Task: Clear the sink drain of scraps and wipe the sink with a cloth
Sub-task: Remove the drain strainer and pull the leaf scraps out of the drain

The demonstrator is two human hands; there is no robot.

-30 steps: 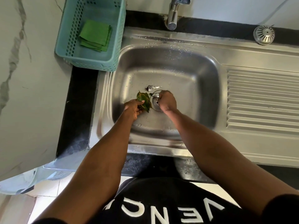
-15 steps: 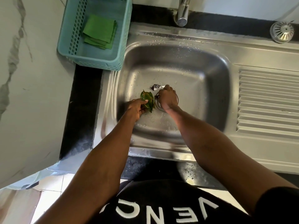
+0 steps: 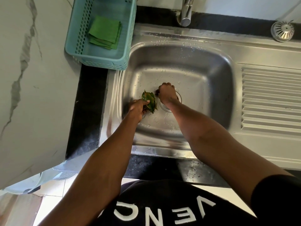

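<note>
In the steel sink (image 3: pixel 211 82) my left hand (image 3: pixel 137 108) grips a bunch of green leaves (image 3: pixel 149 101) just left of the round drain (image 3: pixel 166 107). Over the drain, my right hand (image 3: pixel 167 93) is curled with its fingers closed around a small scrap, of which only a dark bit shows at the fingertips. A folded green cloth (image 3: pixel 105 32) lies in the teal basket (image 3: pixel 99 60) at the sink's back left corner.
The tap (image 3: pixel 185 12) stands at the back over the basin. A metal drain strainer (image 3: pixel 283 31) sits on the back right of the counter. The ribbed drainboard (image 3: pixel 270 98) lies to the right. A marble wall (image 3: pixel 32 79) borders the left.
The silver scrap that lay beside the drain is no longer visible; my right hand has closed over that spot. My left hand keeps holding the leaves.
</note>
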